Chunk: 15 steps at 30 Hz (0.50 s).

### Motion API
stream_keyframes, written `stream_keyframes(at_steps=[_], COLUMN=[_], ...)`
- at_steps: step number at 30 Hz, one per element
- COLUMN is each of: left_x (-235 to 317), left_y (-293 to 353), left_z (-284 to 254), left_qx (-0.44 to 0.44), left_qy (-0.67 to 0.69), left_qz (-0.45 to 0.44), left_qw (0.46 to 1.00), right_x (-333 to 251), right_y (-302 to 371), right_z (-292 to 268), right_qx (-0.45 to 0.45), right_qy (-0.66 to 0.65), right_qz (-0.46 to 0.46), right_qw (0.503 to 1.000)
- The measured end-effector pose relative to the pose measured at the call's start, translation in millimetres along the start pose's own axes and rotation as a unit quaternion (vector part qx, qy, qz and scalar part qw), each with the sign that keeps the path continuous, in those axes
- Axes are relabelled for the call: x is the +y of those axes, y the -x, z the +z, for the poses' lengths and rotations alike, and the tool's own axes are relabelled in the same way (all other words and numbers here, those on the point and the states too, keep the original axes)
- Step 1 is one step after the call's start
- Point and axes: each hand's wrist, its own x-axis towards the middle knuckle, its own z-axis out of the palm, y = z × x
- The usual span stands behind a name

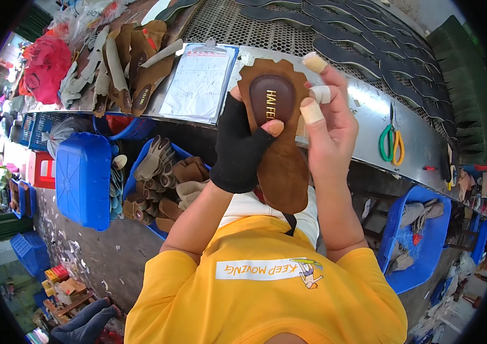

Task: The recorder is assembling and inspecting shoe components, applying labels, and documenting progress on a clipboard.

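Note:
A brown suede insole (pixel 282 180), with a dark oval heel pad (pixel 267 97) bearing gold lettering, is held up over the bench's near edge. My left hand (pixel 239 146), in a black fingerless glove, grips it by its left side, thumb pressed on the front face. Beside its right edge is my right hand (pixel 332 123), fingers apart and slightly curled, with pale tape round the thumb and two fingertips. The thumb tip is close to the suede; whether it touches I cannot tell. A clipboard with paper (pixel 197 83) lies left of the insole on the bench.
Dark soles (pixel 346 57) lie in rows on the mesh belt (pixel 226 26). Green-and-orange-handled scissors (pixel 392 143) rest on the metal ledge at right. Brown insole pieces (pixel 140 69) are piled at left. Blue bins (pixel 395 269) of pieces stand below on both sides.

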Motion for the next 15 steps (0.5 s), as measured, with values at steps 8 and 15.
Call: stream_keyframes(at_steps=[8, 15], left_x=[0, 1], left_y=[0, 2], left_z=[-2, -1], left_qx=[-0.034, -0.036], left_qy=[0.001, -0.035], left_qz=[0.009, -0.002], left_qw=[0.999, 0.999], right_x=[-5, -17], right_y=[1, -1], right_z=[-1, -4], right_qx=[0.034, 0.025], right_qy=[-0.289, -0.220], right_qz=[0.216, 0.173], right_qw=[0.932, 0.960])
